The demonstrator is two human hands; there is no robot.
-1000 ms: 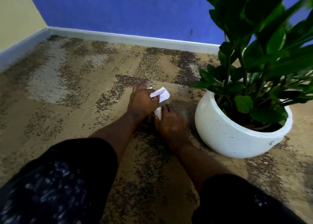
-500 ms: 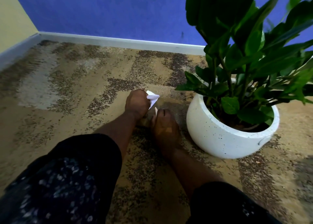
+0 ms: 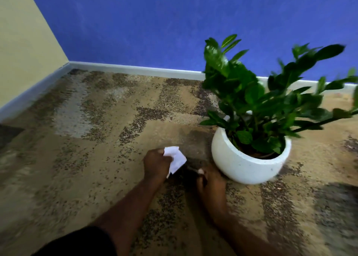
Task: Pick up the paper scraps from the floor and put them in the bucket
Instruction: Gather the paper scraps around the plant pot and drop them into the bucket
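In white pot (image 3: 249, 168): plant (image 3: 251, 96), perhaps soil (image 3: 251, 153).

The plant pot (image 3: 248, 166) stands on the carpet (image 3: 96, 168), with the skirting board (image 3: 145, 70) behind it. Left of the pot, the left hand (image 3: 157, 163) holds paper scraps (image 3: 175, 158). The right hand (image 3: 211, 182) is just beside the pot, perhaps touching the carpet.

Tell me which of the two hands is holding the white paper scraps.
The left hand grips the paper scraps; the right hand, beside the white plant pot, shows no paper I can make out.
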